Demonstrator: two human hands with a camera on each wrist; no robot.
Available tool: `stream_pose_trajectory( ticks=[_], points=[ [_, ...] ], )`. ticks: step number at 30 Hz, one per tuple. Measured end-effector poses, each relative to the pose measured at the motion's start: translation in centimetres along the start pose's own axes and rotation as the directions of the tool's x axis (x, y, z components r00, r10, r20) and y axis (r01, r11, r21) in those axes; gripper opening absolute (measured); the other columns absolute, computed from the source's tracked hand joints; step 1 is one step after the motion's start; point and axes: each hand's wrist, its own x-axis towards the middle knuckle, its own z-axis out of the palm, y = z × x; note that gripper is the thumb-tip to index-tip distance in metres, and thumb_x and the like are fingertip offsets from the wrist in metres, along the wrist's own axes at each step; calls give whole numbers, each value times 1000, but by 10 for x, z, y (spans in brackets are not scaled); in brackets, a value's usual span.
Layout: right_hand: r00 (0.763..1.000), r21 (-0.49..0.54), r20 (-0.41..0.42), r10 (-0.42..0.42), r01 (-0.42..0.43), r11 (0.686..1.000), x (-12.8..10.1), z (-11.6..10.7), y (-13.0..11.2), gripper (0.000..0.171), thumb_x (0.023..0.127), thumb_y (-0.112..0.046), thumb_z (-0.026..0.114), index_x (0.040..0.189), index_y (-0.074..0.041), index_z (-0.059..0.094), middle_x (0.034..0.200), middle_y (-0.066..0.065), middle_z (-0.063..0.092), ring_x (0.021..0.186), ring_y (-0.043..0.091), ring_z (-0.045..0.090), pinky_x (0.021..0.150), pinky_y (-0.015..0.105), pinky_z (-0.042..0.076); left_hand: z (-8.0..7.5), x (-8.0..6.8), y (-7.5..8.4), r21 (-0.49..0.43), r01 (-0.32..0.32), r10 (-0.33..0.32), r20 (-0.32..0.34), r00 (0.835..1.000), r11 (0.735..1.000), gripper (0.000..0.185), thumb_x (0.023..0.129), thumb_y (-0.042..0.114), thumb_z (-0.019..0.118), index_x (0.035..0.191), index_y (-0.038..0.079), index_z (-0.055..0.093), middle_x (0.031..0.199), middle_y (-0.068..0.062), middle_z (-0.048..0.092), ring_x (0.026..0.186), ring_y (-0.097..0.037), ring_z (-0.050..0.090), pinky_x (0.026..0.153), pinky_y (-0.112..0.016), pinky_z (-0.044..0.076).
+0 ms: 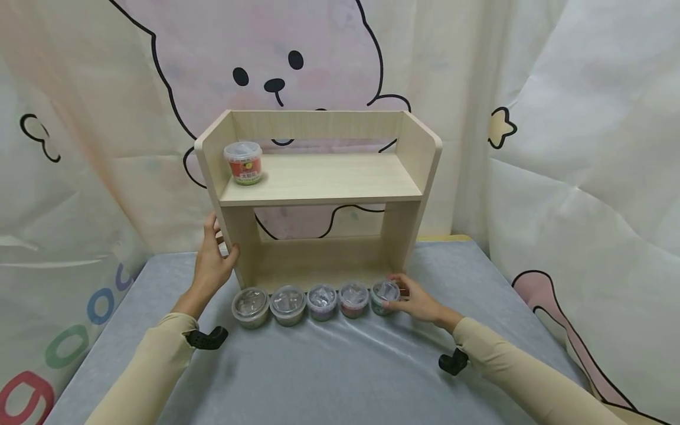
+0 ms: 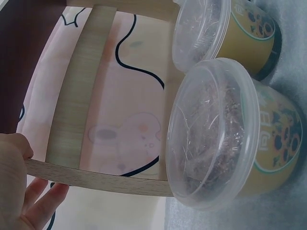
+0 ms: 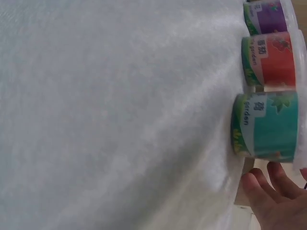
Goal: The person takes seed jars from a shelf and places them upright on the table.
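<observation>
My left hand (image 1: 214, 268) grips the left side panel of a pale wooden two-tier shelf (image 1: 332, 177). In the left wrist view the thumb lies on one side of the panel edge and the fingers (image 2: 52, 203) on the other. My right hand (image 1: 422, 302) is at the rightmost tub (image 1: 385, 297) of a row, thumb and forefinger around its lid. That tub has a teal label, seen in the right wrist view, and several fingertips (image 3: 277, 168) sit right at its side. A red-labelled tub (image 3: 271, 60) stands beside it.
More clear-lidded tubs (image 1: 288, 305) continue the row leftward, along the shelf's front on the grey-blue cloth (image 1: 340, 378). On the upper tier, at the left, stands a red-labelled tub (image 1: 244, 163). Behind hangs a printed curtain (image 1: 446, 71).
</observation>
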Motion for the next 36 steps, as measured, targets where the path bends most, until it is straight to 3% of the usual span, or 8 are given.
stream_pose_trajectory(
  ticks=[5, 10, 17, 29, 36],
  points=[
    [999, -19, -9, -39, 39, 999, -1, -8, -6, 55, 97, -10, 66, 140, 15, 42, 133, 35, 54, 123, 49, 56, 105, 58, 49, 0, 0, -1, 2, 4, -4, 0, 1000, 1000, 85, 94, -1, 60, 159, 24, 11, 147, -33, 43, 123, -56, 57, 79, -66, 58],
    [996, -26, -51, -77, 76, 997, 1, -20, -9, 50, 96, -8, 65, 136, 16, 46, 133, 36, 55, 121, 50, 57, 104, 48, 51, 1, 1, -1, 2, 0, 0, 1, 1000, 1000, 85, 94, 0, 60, 159, 24, 11, 148, -33, 43, 123, -55, 57, 79, -65, 58],
    [998, -33, -61, -33, 31, 999, 0, -30, -25, 47, 99, -14, 62, 138, 9, 48, 140, 33, 52, 128, 51, 54, 100, 40, 54, 1, 0, -1, 1, 0, 0, 6, 1000, 1000, 86, 94, -1, 60, 160, 24, 10, 149, -32, 43, 122, -54, 58, 78, -65, 58],
    [993, -90, -68, -95, 89, 992, 11, -36, -59, 46, 100, -16, 62, 139, 5, 50, 141, 27, 55, 128, 46, 56, 102, 47, 53, 0, 1, 0, 2, 5, -5, 15, 1000, 1000, 87, 94, -2, 59, 160, 25, 9, 151, -32, 40, 123, -55, 57, 79, -67, 58],
    [989, -70, -26, -143, 141, 987, 16, -31, -84, 46, 99, -14, 63, 139, 5, 50, 139, 28, 56, 127, 43, 58, 107, 53, 50, 0, 0, 0, -5, 16, -16, 16, 1000, 1000, 86, 95, -1, 59, 159, 26, 10, 151, -32, 40, 124, -55, 56, 80, -67, 57]
  ],
)
